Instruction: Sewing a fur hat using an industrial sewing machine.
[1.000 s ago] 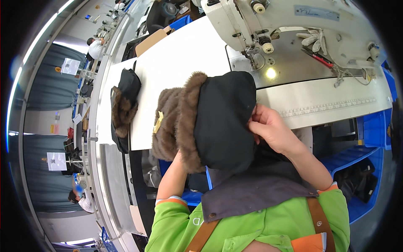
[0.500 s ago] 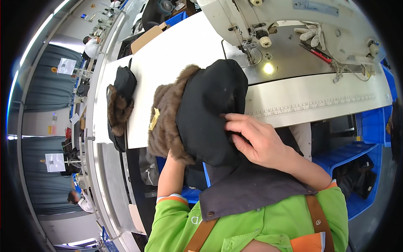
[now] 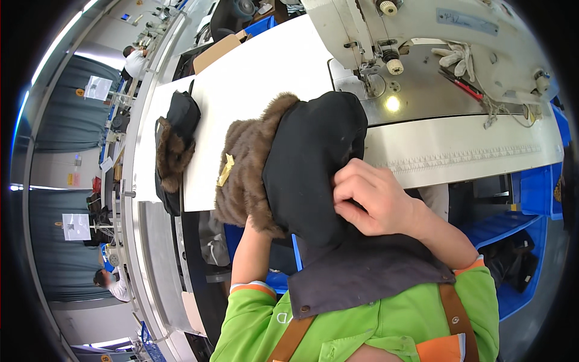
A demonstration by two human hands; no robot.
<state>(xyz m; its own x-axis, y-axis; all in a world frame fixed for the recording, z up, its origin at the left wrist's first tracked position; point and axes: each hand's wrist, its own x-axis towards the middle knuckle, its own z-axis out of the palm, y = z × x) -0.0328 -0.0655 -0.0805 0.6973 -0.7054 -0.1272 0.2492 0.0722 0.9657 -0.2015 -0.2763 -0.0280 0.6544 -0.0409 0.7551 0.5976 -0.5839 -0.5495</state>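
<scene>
A black cloth hat point(image 3: 307, 169) with a wide brown fur band point(image 3: 244, 175) is held up in front of me. A strip of yellow tape point(image 3: 226, 170) sits on the fur. My left forearm runs up under the fur edge, and that hand is hidden inside or behind the hat. At the hat's right side, my right hand point(image 3: 375, 202) has its fingers curled together against the black cloth, pinching it. Whether anything small is between those fingertips cannot be seen.
Another black hat with brown fur point(image 3: 175, 148) lies on the white table point(image 3: 241, 78) to the left. Ahead on the right stands a sewing machine point(image 3: 392, 60), with red-handled snips point(image 3: 461, 83) and a white glove point(image 3: 456, 58) beside it. Blue bins point(image 3: 506, 235) are at lower right.
My right fingers have curled in from a looser, more stretched pose to a tight pinch at the cloth. The hat and the whole scene sit slightly further right in the picture.
</scene>
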